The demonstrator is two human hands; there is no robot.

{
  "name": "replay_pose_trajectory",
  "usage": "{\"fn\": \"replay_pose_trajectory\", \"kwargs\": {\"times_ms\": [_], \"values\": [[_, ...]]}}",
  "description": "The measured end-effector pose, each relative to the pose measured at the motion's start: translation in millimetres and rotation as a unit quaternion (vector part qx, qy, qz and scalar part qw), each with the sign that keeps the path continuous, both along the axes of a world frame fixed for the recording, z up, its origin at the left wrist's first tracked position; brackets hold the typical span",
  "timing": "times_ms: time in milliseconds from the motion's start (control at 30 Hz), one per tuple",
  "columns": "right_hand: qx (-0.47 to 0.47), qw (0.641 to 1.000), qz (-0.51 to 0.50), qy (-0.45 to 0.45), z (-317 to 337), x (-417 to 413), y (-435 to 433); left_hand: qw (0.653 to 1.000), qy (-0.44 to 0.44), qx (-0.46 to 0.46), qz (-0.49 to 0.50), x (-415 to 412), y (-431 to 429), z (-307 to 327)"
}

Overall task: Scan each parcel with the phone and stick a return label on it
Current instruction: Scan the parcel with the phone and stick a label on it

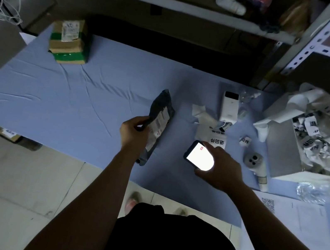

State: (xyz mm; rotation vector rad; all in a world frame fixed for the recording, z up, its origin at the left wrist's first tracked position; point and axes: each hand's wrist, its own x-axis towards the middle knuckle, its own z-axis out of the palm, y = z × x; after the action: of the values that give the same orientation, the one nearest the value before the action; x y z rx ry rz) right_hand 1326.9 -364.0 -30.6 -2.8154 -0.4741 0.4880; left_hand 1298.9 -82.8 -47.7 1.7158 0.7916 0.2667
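A dark grey parcel bag (161,111) with a white shipping label lies tilted on the blue tablecloth (77,97). My left hand (134,134) grips its left edge, thumb on top. To the right, my right hand (221,166) holds a phone (199,156) with its bright white screen facing up, above the table's front part. A strip of white return labels (215,141) with black characters lies just beyond the phone. One loose label (244,140) sits to its right. A stack of taped cardboard parcels (69,42) stands at the far left.
A white label printer (229,108) stands behind the labels. An open grey box (286,149) full of crumpled label backing fills the right side. A white handheld device (258,167) lies before it. Printed sheets (297,214) lie at the right front. Shelving rises behind.
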Motion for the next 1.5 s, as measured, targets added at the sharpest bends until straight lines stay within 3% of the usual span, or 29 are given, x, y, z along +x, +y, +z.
{"fn": "replay_pose_trajectory", "kwargs": {"times_ms": [467, 800, 967, 1500], "values": [[-0.010, 0.998, -0.064, -0.004, 2.9, -23.8, 19.3, 0.997, -0.015, -0.066, -0.039, 0.8, 44.3, -4.8], [-0.007, 0.999, -0.045, -0.004, 6.9, -22.4, 11.8, 0.995, -0.043, -0.083, -0.028, 17.0, 64.0, -2.5], [-0.013, 1.000, -0.003, -0.004, 10.9, -8.5, 8.4, 0.994, -0.013, -0.103, -0.031, 31.1, 59.4, 9.5], [0.044, 0.999, -0.015, 0.004, 7.7, 12.7, -3.2, 0.994, 0.044, -0.098, 0.025, 36.9, 61.8, 13.7]]}}
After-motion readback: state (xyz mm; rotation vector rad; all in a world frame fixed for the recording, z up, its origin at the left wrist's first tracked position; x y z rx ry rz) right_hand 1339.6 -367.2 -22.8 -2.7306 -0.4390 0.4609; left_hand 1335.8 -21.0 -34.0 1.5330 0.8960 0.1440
